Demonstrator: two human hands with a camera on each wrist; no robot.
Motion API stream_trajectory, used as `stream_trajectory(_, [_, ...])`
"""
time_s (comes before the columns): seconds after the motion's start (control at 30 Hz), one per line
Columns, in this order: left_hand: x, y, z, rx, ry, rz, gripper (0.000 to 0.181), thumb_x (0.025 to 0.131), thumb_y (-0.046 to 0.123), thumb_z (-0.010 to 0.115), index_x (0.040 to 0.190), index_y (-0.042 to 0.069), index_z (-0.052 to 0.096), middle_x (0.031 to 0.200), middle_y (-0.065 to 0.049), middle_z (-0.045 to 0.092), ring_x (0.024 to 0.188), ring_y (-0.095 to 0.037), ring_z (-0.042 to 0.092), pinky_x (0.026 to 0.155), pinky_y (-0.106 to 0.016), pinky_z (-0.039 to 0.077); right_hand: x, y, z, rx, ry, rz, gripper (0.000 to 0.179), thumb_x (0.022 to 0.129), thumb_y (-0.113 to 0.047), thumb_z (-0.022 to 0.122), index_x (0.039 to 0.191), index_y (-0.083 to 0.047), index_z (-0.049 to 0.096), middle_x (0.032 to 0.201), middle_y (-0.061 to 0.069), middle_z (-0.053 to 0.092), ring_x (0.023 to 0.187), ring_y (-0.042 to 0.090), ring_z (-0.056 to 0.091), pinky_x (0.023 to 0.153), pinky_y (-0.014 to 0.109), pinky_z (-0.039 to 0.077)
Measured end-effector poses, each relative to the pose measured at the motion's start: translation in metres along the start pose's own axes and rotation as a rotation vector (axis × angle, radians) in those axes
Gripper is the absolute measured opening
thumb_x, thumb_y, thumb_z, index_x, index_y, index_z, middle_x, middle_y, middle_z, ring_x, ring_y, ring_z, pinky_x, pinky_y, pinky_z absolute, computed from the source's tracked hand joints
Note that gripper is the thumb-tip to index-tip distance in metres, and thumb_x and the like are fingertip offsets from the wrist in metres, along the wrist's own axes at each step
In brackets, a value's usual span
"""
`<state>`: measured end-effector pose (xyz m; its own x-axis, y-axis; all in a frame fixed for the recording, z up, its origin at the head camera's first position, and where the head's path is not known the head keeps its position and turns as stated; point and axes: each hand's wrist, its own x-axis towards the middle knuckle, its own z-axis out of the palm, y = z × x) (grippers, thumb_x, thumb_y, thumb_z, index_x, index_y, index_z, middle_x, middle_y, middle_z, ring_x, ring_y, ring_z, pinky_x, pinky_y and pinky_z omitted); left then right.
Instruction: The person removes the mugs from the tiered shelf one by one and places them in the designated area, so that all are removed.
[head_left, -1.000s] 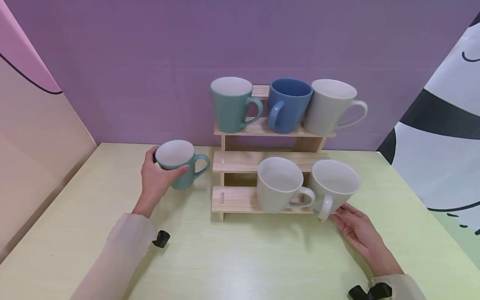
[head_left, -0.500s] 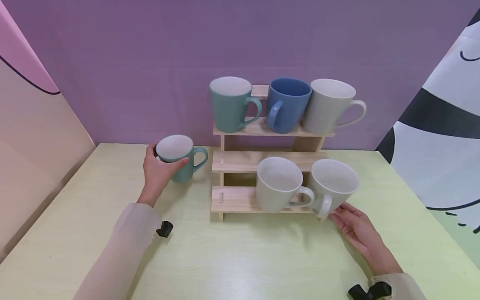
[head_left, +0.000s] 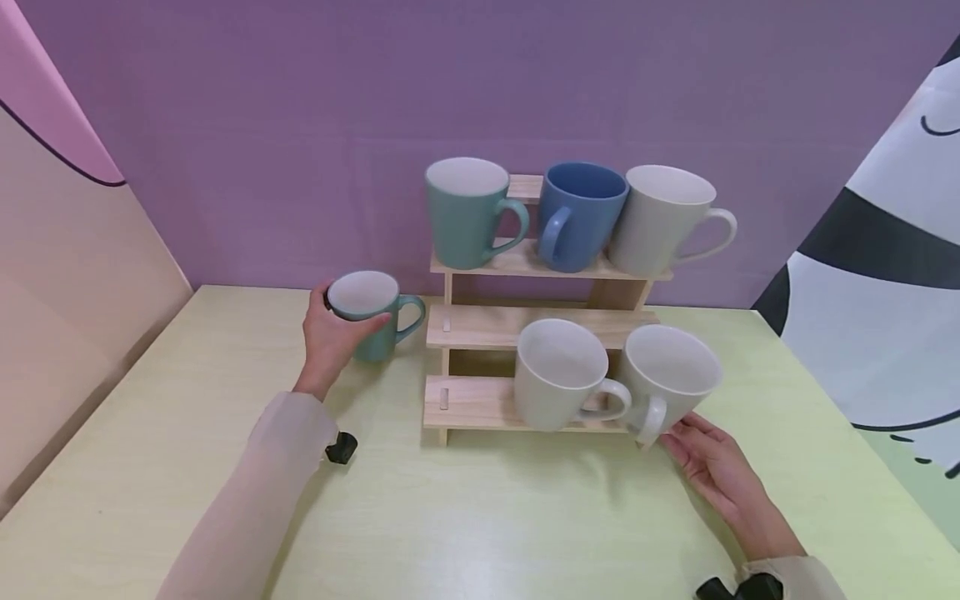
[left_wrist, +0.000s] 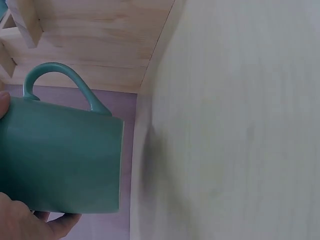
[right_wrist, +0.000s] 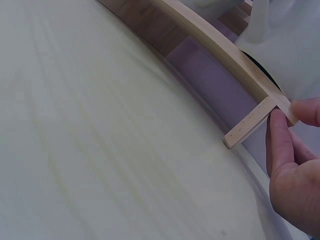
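My left hand (head_left: 330,340) grips a teal mug (left_wrist: 65,155) with a white inside, thumb on the near side and fingers round the far side. The mug is upright left of the wooden rack (head_left: 468,400), its handle toward the rack. A strip of background shows between its base and the table in the left wrist view. My right hand (head_left: 712,471) pinches the right front end of the rack's lowest shelf (right_wrist: 220,42) between thumb and fingers, just below a tilted white mug (head_left: 667,367). Another white mug (head_left: 561,375) stands beside that one on the lowest shelf.
On an upper shelf stand a second teal mug (head_left: 467,217), a blue mug (head_left: 581,221) and a white mug (head_left: 660,221) leaning right. The middle shelf (head_left: 480,326) lies bare at its left. A purple wall (head_left: 300,167) rises behind the pale table (head_left: 465,517).
My left hand has carried the teal mug a little back and to the right, closer to the rack. My right hand keeps its hold on the rack's end.
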<state>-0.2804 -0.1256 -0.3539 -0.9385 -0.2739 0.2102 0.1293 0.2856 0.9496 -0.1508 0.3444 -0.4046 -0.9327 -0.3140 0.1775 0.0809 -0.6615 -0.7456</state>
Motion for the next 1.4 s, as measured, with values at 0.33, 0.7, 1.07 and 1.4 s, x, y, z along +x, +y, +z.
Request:
stream_trajectory(0.33, [0.011,-0.003,0.01,0.005,-0.012,-0.018,0.091,0.068,0.021,0.085,0.141,0.005,0.032,0.14,-0.016,0.045,0.126,-0.031,0.048,0.105,-0.044,0.041,-0.002,0.0,0.001,-0.001,0.008,-0.006,0.045,0.097,0.013,0.027,0.118,0.0,0.065,0.118,0.009,0.067,0.109,0.019,0.065,0.093,0.027,0.051])
stream_trajectory(0.7, [0.019,-0.004,0.021,0.021,-0.043,-0.018,0.093,0.069,0.021,0.085,0.142,0.003,0.03,0.141,-0.018,0.043,0.128,-0.033,0.046,0.106,-0.046,0.04,-0.005,-0.001,0.003,-0.028,0.038,0.003,0.044,0.098,0.011,0.027,0.116,-0.001,0.066,0.117,0.007,0.068,0.107,0.017,0.065,0.093,0.026,0.051])
stream_trajectory(1.07, [0.026,-0.005,0.027,0.001,-0.065,-0.004,0.092,0.07,0.022,0.084,0.141,0.002,0.029,0.141,-0.019,0.042,0.128,-0.033,0.046,0.106,-0.045,0.04,-0.005,-0.001,0.003,-0.037,0.031,0.012,0.044,0.099,0.01,0.029,0.118,-0.002,0.066,0.118,0.006,0.067,0.108,0.018,0.065,0.093,0.026,0.05])
stream_trajectory(1.4, [0.028,-0.008,0.032,0.022,-0.073,0.005,0.092,0.07,0.021,0.084,0.141,0.002,0.029,0.142,-0.02,0.042,0.128,-0.034,0.046,0.106,-0.045,0.04,-0.005,-0.003,0.006,-0.054,0.073,0.002,0.044,0.098,0.012,0.029,0.115,-0.002,0.067,0.115,0.007,0.068,0.105,0.017,0.066,0.092,0.026,0.051])
